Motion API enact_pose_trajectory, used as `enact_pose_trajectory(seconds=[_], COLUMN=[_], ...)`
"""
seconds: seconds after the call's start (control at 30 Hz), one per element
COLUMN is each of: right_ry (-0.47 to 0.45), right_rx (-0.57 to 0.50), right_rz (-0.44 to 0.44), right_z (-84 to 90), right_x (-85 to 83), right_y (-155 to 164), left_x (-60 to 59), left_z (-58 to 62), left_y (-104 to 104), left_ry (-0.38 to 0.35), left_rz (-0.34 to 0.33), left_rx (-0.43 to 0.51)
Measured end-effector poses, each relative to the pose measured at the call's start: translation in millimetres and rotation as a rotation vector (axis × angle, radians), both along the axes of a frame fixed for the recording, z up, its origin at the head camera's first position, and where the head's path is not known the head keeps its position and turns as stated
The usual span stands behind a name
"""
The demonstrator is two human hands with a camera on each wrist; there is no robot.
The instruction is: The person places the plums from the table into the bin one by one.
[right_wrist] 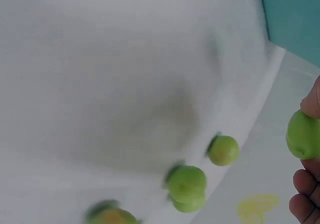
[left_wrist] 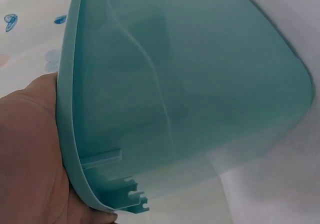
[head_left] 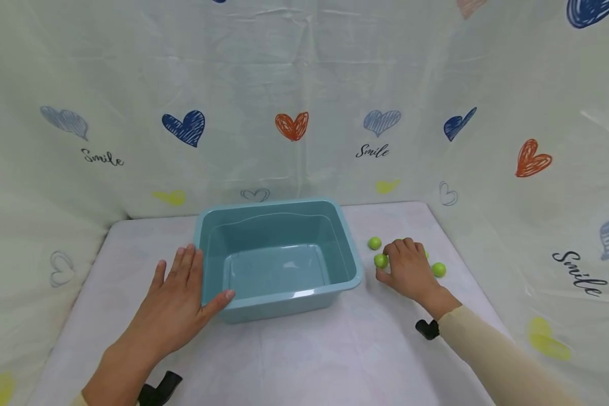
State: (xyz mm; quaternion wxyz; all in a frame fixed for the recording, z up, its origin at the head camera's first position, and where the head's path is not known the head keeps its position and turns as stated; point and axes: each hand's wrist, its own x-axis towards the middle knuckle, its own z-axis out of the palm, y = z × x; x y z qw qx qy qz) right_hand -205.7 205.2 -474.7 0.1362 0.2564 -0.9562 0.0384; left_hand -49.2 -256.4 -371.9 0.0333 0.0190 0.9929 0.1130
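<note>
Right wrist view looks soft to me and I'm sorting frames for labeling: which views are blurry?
Right wrist view: blurred, the green balls smeared. Left wrist view: soft, the tub fills it. Head view: sharp, even light, edges bowed by the wide lens.

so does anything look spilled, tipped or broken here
Nothing stands out. The teal tub sits upright with the left hand flat against its side. A few small green balls lie loose on the table by the right hand, which pinches one.

Bright, even light; blurred wrist views.
</note>
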Motion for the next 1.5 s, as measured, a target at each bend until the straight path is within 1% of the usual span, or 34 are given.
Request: enact_pose_trajectory(seconds=[0.1,0.17,0.3,0.37,0.43,0.5,0.53,0.6,0.67,0.77,0.87,1.07,1.2,1.33,1.43,1.5], right_ry=[0.029,0.064,0.146,0.171,0.168,0.153,0.146,0.144,0.156,0.196,0.218,0.196,0.179,0.157,0.154,0.162], right_rx=[0.014,0.016,-0.019,-0.041,-0.052,-0.051,-0.044,-0.022,0.003,0.037,0.059,0.082,0.062,0.059,0.063,0.063], right_rz=[0.008,0.021,0.075,0.111,0.145,0.193,0.225,0.302,0.379,0.447,0.463,0.492,0.498,0.517,0.51,0.503], right_z=[26.2,43.3,78.7,96.6,111.5,120.8,122.5,121.5,116.8,107.3,98.7,89.5,86.7,82.9,79.0,76.8], right_x=[-4.5,-7.9,-13.5,-14.2,-12.3,-8.5,-6.5,-2.1,2.0,8.7,15.3,23.0,22.4,20.0,18.1,16.6], right_y=[1,0,-11,-25,-44,-67,-80,-104,-125,-145,-155,-169,-176,-186,-188,-189], left_x=[-2.2,-3.0,-2.2,-1.3,-1.2,-0.8,0.6,3.5,6.1,6.3,3.1,1.0,-0.5,0.7,1.5,1.9], left_z=[0.8,1.0,0.1,-0.9,-2.3,-3.3,-4.1,-5.3,-5.6,-6.0,-6.9,-7.7,-6.9,-4.0,-3.2,-2.4], left_y=[1,2,2,1,0,-2,-3,-6,-8,-8,-4,-1,-2,-3,0,1], left_ry=[-0.004,-0.009,-0.013,-0.005,0.0,0.003,0.005,0.007,0.01,0.016,0.011,0.002,0.008,0.007,0.006,0.018], left_rz=[-0.011,-0.02,-0.031,-0.034,-0.033,-0.033,-0.029,-0.021,-0.014,-0.014,-0.018,-0.022,-0.026,-0.001,0.018,0.026], left_rx=[0.01,0.024,0.034,0.032,0.035,0.047,0.057,0.07,0.083,0.097,0.104,0.076,0.044,0.044,0.053,0.037])
